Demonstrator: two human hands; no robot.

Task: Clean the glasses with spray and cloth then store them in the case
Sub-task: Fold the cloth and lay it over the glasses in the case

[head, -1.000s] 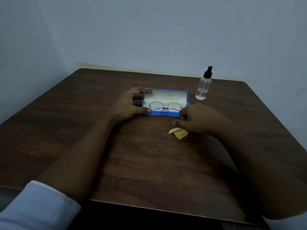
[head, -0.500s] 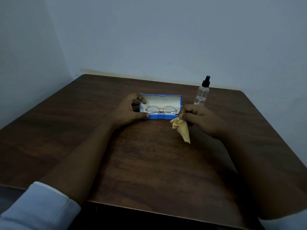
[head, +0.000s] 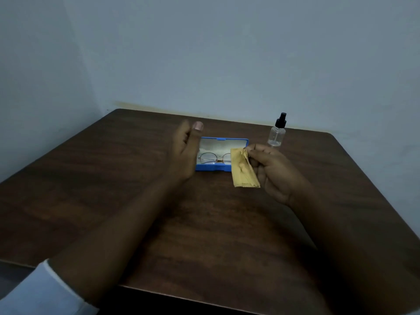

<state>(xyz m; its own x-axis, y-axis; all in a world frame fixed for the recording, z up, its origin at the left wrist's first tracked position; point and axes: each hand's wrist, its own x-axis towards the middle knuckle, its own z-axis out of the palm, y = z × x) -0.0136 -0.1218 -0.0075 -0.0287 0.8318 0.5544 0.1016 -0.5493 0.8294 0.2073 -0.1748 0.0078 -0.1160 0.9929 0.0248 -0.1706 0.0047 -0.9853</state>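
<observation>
Glasses (head: 214, 158) lie folded inside the open blue case (head: 221, 167), which sits on the dark wooden table (head: 113, 189) with its pale-lined lid raised toward the far wall. Your right hand (head: 276, 172) is lifted just to the right of the case, its thumb and fingertips pinched on the top edge of the yellow cloth (head: 243, 170); the cloth hangs down from that grip and covers the case's right end from your view, so you cannot see whether it touches the case. Your left hand (head: 184, 153) is raised just to the left of the case, fingers loosely spread and holding nothing, the thumb pointing up, clear of the case's left end. Behind and to the right of the case, near the table's far edge, the clear spray bottle (head: 276, 135) with a black nozzle stands upright, apart from the case and just beyond your right hand's knuckles. A white sleeve (head: 43, 294) shows on your left forearm.
</observation>
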